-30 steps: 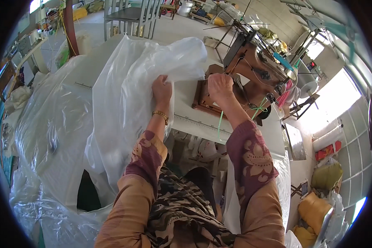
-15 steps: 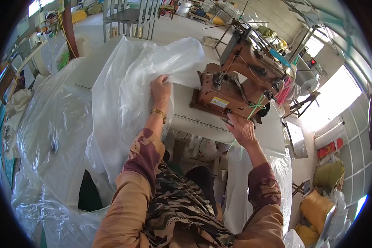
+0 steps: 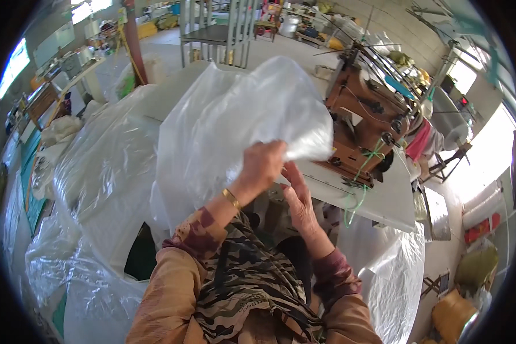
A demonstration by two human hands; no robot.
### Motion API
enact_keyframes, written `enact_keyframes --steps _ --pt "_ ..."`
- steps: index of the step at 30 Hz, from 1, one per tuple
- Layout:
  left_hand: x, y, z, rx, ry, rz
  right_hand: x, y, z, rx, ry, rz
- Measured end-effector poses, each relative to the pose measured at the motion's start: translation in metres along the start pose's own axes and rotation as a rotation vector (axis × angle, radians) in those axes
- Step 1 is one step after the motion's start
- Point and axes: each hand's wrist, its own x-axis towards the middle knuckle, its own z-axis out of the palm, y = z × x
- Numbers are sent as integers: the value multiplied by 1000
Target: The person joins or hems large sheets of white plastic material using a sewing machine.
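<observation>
A big sheet of translucent white plastic [image 3: 212, 120] spreads over the work table, its far end billowing up against the sewing machine. Closed on the plastic's near edge is my left hand [image 3: 261, 166], with a gold band on the wrist. Just below and right of it, my right hand [image 3: 303, 203] is raised with fingers stretched and thumb apart; its fingertips come close to the left hand, and I cannot make out contact. The brown industrial sewing machine [image 3: 364, 117] stands right of both hands, partly covered by the plastic, with green string [image 3: 372, 152] tied on it.
The white table [image 3: 378, 200] runs under the machine to the right. More clear plastic [image 3: 106, 155] drapes over the left side and down in front. A grey metal-framed chair [image 3: 218, 34] stands beyond the table. Orange and olive sacks [image 3: 453, 312] lie at the lower right.
My left hand has moved right and nearer, drawing the plastic in front of the machine. My right hand has left the machine's front and come left beside it. The view has shifted left.
</observation>
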Motion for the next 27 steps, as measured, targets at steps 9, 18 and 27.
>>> enact_keyframes --steps 9,18,27 --pt "-42 22 -119 -218 -376 104 -31 -12 -6 563 778 244" --pt "-146 -101 -90 -296 -14 -927 -69 -10 -6 268 596 115" --pt "-67 -63 -256 -505 507 -537 -26 -96 -88 498 851 2"
